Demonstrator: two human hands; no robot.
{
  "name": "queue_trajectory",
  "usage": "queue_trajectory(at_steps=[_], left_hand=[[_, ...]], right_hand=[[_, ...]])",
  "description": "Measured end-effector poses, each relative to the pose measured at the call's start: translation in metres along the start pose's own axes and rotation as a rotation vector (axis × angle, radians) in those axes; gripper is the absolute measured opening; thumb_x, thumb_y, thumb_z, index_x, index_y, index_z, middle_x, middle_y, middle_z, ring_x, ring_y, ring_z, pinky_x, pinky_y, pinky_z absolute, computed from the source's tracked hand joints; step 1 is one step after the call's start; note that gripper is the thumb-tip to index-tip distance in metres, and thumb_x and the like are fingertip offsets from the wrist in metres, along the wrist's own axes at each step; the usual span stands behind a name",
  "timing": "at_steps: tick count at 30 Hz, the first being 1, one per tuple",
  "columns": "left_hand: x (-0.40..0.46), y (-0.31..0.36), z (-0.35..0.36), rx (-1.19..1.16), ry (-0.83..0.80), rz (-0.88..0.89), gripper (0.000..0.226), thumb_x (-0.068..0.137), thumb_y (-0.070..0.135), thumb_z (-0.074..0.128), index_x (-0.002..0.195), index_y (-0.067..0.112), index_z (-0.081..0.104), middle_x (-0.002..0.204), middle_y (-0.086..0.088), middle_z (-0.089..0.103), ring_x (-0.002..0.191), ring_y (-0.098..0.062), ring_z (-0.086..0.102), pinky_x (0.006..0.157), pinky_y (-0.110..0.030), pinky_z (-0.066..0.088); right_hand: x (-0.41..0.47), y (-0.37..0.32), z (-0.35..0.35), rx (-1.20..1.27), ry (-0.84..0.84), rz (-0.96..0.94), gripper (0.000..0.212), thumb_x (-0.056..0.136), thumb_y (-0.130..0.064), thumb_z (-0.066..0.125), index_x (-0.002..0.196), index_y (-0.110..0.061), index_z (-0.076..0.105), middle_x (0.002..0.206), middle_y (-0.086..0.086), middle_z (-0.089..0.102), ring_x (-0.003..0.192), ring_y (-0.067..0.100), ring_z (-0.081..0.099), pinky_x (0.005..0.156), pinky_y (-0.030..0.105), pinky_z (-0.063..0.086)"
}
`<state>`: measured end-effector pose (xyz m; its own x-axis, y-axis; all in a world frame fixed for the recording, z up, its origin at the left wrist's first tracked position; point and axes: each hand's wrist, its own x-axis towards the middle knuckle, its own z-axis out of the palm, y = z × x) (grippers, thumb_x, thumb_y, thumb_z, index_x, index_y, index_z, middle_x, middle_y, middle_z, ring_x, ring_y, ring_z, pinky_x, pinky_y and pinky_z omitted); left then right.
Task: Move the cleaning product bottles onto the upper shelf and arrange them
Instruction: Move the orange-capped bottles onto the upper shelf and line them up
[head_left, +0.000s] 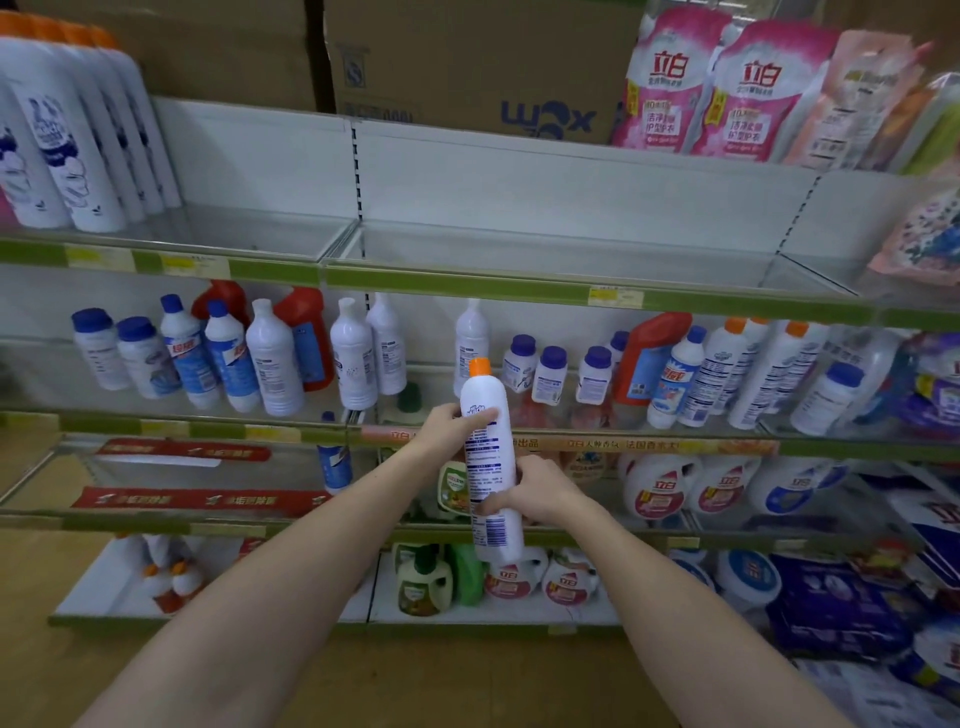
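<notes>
Frame centre: right hand (540, 493) grips the bottle (488, 462) low, left hand (451, 427) grips it high. Bottle near upright, orange cap up. Upper shelf (467, 244) lies above and beyond, its bare stretch straight over the cap.

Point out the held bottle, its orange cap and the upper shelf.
Bottle (488, 467): head view, on the printed label between the two hands.
Orange cap (480, 367): head view, middle of the cap.
Upper shelf (467, 283): head view, on its green front edge.
</notes>
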<state>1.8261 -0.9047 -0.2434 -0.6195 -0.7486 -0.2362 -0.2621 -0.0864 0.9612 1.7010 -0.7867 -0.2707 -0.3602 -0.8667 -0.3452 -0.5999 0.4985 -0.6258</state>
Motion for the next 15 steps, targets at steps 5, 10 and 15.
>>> queue_trajectory(at_steps=[5,10,15], left_hand=[[-0.002,0.005,0.015,-0.024,0.028,-0.138,0.076,0.070,0.056,0.083,0.124,0.014,0.051,0.110,-0.008,0.065,0.099,-0.025,0.065,0.093,-0.044,0.053],[0.000,-0.001,0.019,-0.046,0.191,-0.194,0.078,0.067,0.048,0.088,0.123,0.009,0.051,0.110,-0.012,0.064,0.099,-0.028,0.065,0.092,-0.047,0.055],[-0.001,0.002,0.012,-0.124,0.276,-0.232,0.054,0.072,0.024,0.087,0.108,0.006,0.050,0.096,-0.013,0.064,0.083,-0.025,0.065,0.075,-0.040,0.055]], right_hand=[[-0.010,-0.014,0.011,-0.356,0.131,-0.075,0.043,0.067,-0.061,0.075,0.095,-0.032,0.063,0.086,-0.008,0.068,0.081,0.016,0.066,0.073,0.036,0.056],[-0.011,-0.016,0.021,-0.521,0.164,-0.104,0.034,0.076,-0.057,0.070,0.090,-0.028,0.062,0.080,-0.006,0.065,0.071,0.016,0.062,0.066,0.033,0.053],[-0.013,-0.013,0.014,-0.359,0.114,-0.090,0.039,0.075,-0.059,0.071,0.093,-0.027,0.057,0.086,-0.005,0.065,0.075,0.016,0.064,0.068,0.037,0.054]])
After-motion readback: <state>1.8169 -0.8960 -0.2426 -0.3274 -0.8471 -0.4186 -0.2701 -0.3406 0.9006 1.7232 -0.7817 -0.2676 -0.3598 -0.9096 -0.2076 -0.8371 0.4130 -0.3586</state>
